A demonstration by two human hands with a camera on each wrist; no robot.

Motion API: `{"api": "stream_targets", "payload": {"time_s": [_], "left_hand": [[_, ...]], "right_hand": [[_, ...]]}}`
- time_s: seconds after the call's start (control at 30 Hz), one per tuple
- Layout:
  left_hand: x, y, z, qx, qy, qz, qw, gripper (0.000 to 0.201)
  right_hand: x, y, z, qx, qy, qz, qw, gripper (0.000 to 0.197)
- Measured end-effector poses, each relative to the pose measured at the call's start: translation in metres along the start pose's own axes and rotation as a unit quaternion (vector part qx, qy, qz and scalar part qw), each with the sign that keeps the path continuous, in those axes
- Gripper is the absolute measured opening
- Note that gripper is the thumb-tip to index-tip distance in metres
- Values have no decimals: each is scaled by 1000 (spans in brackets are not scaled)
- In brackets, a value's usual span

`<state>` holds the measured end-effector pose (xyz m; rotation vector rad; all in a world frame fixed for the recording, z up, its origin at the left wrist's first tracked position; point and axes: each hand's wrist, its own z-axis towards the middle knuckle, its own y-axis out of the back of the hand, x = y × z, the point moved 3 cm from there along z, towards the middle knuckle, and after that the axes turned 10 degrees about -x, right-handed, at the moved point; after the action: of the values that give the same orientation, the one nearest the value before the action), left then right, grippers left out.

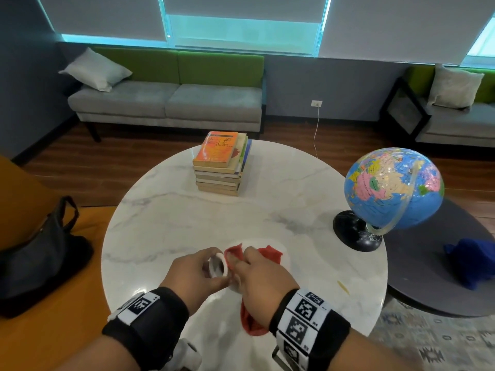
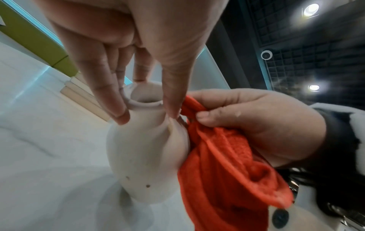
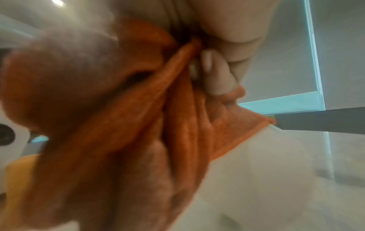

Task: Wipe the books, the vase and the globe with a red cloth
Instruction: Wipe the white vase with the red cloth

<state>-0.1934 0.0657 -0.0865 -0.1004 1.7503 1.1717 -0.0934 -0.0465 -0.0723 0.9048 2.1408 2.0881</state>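
A white vase (image 2: 142,156) stands on the round marble table (image 1: 187,223) near its front edge; its rim (image 1: 218,265) shows between my hands. My left hand (image 1: 195,274) pinches the vase's neck from above, fingertips (image 2: 120,115) just under the rim. My right hand (image 1: 263,283) holds the bunched red cloth (image 2: 227,164) against the vase's right side. The cloth (image 3: 138,125) fills the right wrist view. A stack of books (image 1: 222,167) sits at the table's far side. The globe (image 1: 393,188) on a black base stands at the right edge.
A dark bag (image 1: 37,250) lies on an orange seat at the left. A blue cloth (image 1: 471,263) rests on a low dark table at the right. Grey and green sofas (image 1: 171,100) line the far wall.
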Motion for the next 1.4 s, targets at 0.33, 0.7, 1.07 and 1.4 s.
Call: {"api": "stream_targets", "payload": {"time_s": [0.33,0.7,1.07,1.4], "left_hand": [[2,0,1,-12,17,-19,1000,22],[1,-3,-1,-16,10,-19,1000,17],[-2,-3,-8,-22,-2,-9,1000,23],[11,0,-8,-17,4,-1,1000,20]], "right_hand": [[-6,-1,-6,-10,-33,29,999,71],[1,-4,-9,-28,-19,62,997,65],[2,3,-18,-10,-41,-18,999,85],[-77,9,-17,32,-235,-15,971,70]]}}
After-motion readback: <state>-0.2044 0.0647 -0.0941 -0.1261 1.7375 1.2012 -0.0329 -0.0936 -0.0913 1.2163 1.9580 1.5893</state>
